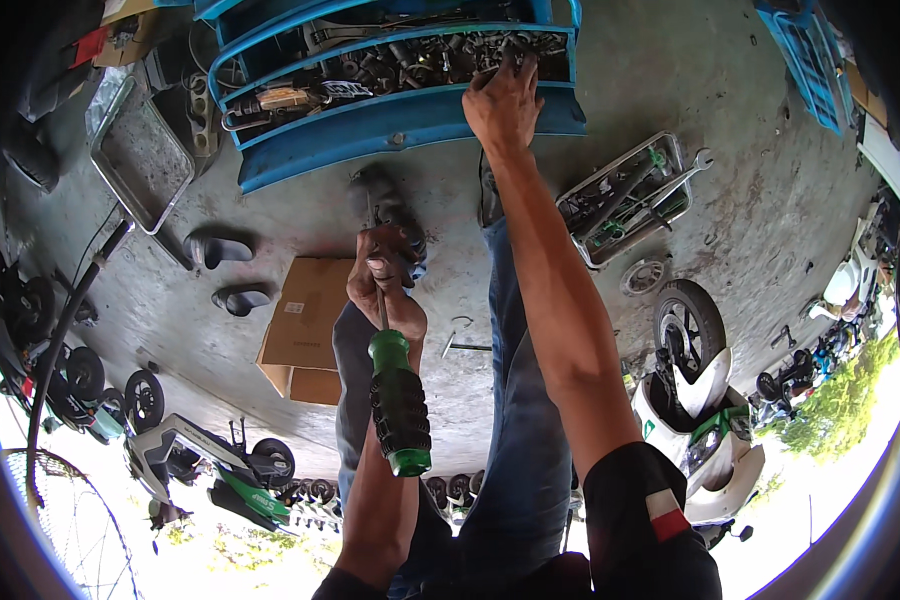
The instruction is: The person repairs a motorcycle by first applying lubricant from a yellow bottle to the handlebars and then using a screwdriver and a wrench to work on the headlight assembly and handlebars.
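The left grip [385, 285] is curled around the metal shaft of a screwdriver [400, 405], whose green and black handle points back from the fingers toward the person's body; the shaft's far end shows beyond the knuckles. The right grip [507, 105] has its fingertips down among small dark metal parts [420, 62] in a blue toolbox [410, 150]; whether they pinch a part or are spread cannot be told.

The toolbox's near rim runs under the right grip, and the tray's end wall stands just to its right, so room there is narrow. To its left the tray runs on, filled with loose parts. Beyond that end wall, bare floor [750, 190] opens to the right. Nearer and to the right of the right grip, a metal tray [642, 240] holds tools, a wrench [703, 160] lying over its edge; a ring-shaped part [643, 277] lies just on its near side.

The left grip hangs above the person's left leg and shoe, apart from the toolbox. A cardboard box [302, 320] stands near it on the left, with two dark sandals [222, 250] farther left and another metal tray [140, 155] past them. Right of the screwdriver, between the legs, a T-shaped tool [465, 347] lies on the floor. Well right of the left grip stands a white scooter [705, 400], front wheel facing the toolbox.
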